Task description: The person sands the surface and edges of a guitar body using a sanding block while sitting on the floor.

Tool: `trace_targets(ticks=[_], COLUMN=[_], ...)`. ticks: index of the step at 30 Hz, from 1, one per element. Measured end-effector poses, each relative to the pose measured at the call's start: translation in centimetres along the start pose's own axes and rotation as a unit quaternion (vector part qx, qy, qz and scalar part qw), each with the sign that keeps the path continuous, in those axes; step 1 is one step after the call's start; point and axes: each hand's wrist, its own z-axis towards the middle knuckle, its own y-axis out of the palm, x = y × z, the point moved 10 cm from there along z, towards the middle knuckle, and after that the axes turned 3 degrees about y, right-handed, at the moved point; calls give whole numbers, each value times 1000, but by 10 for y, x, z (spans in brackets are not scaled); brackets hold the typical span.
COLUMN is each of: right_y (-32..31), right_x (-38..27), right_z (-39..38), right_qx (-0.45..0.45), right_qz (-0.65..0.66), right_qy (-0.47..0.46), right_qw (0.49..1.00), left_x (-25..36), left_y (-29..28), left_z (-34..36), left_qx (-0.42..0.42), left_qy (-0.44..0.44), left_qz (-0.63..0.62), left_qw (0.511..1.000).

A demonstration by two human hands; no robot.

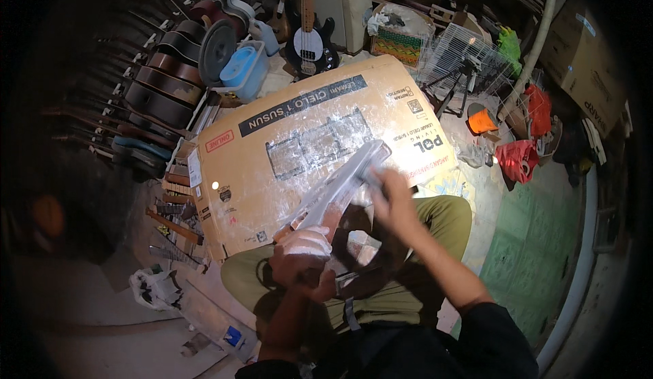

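Observation:
A long brown, wood-like piece (333, 205) with a pale, shiny edge slants up across my lap and over the cardboard. My left hand (299, 260) is closed around its lower end; the back of that hand is very brightly lit. At the upper end, my right hand (396, 205) is curled and smeared by motion. A small greyish thing (371, 175) shows under its fingers, too blurred to name. Between my thighs lies a dark rounded form with a bright patch (362, 246); what it is I cannot make out.
A flattened cardboard box (231, 222) lies ahead of my knees. Several guitars (160, 96) stand in a row at the left, and a black-and-white bass guitar (309, 45) stands behind the cardboard. A blue tub (248, 73), wire cage (456, 52), small tripod (462, 83) and red bag (517, 161) surround it.

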Motion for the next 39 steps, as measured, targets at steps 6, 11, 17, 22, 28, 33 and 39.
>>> trace_targets(ticks=[6, 11, 17, 22, 28, 33, 39], right_y=[11, -27, 6, -25, 2, -2, -29], right_x=[-41, 47, -79, 45, -18, -5, 46], right_z=[-13, 25, -21, 30, 1, 19, 29], right_qx=[-4, 66, -36, 49, -3, 26, 68], right_qz=[-30, -4, -2, -11, -12, -49, -20], right_qy=[-73, 83, -103, 87, 4, 10, 104], right_qw=[997, 994, 994, 995, 1000, 998, 992], left_x=[-7, -7, -2, -6, -5, -5, -7], left_y=[-17, -5, -8, -2, -18, -3, -3], left_z=[-7, -7, -3, -7, -12, -2, -10], left_qx=[57, 66, 29, 39, 122, -1, 55], left_qy=[-23, -15, 0, -10, -19, 9, -13], left_qz=[20, -19, 33, 24, 20, 23, 16], left_qw=[998, 998, 999, 999, 992, 1000, 998])
